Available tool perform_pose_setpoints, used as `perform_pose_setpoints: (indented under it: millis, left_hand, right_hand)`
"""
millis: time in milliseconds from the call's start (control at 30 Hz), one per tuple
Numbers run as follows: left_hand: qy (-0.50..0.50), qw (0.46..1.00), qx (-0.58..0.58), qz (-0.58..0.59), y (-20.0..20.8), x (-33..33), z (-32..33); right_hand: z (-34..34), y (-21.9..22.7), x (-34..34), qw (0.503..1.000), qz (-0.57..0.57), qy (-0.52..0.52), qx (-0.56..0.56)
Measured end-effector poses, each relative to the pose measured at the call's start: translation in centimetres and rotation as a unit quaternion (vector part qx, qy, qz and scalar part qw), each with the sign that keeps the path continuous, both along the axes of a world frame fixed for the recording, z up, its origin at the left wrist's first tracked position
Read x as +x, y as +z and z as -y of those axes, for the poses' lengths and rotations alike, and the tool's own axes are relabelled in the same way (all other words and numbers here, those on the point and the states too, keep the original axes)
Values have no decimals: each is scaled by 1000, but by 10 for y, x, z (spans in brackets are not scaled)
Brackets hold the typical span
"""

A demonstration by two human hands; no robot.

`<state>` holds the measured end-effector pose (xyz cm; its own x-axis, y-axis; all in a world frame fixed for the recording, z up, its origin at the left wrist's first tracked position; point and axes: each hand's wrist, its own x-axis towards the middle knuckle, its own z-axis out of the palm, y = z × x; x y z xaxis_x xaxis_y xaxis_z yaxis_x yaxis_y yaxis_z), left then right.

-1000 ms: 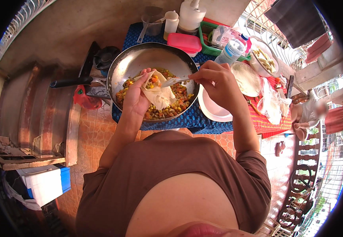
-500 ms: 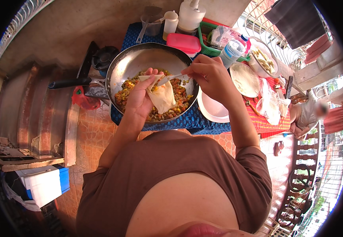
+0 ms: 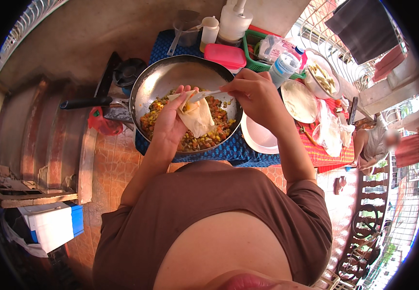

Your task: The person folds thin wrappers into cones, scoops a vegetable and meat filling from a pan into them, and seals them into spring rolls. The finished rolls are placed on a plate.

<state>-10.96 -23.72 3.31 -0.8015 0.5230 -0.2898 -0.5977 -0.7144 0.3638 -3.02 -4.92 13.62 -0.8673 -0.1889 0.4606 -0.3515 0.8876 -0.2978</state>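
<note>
Over a wide wok (image 3: 183, 72), my left hand (image 3: 170, 121) holds a thin pale wrapper (image 3: 198, 123) lying across its palm and fingers. A little diced filling shows on the wrapper near its upper part. My right hand (image 3: 254, 91) pinches the handle of a spoon (image 3: 205, 95), whose bowl end is at the wrapper's upper edge. Below, the wok holds a cooked mix of diced vegetables and minced bits (image 3: 158, 116). On the right, a round plate (image 3: 300, 99) carries a stack of flat pale wrappers.
A white basin (image 3: 260, 133) sits right of the wok, whose black handle (image 3: 86, 102) juts left. Behind stand a pink-lidded box (image 3: 225, 55), a green basket (image 3: 255, 63) and a water bottle (image 3: 285, 66). A bowl of rolled pieces (image 3: 324, 79) is far right; a person (image 3: 373, 142) sits beyond.
The spoon has shifted slightly at the wrapper and its angle has flattened. More filling shows on the wrapper. My left hand has stayed nearly in place.
</note>
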Motion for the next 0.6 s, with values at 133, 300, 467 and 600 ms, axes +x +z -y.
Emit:
perform_pose_setpoints:
  millis: [133, 300, 467, 600]
  left_hand:
    - [3, 1000, 10, -3, -4, -8, 4]
    - [18, 1000, 2, -14, -3, -8, 2]
    - [31, 999, -8, -32, -11, -17, 8]
    - [53, 997, -11, -46, -9, -22, 16]
  right_hand:
    - [-6, 11, 10, 1000, 3, -23, 1]
    - [-4, 3, 8, 1000, -8, -2, 14]
    - [-11, -5, 12, 999, 9, -1, 32]
    - [-12, 1, 18, 998, 11, -16, 54]
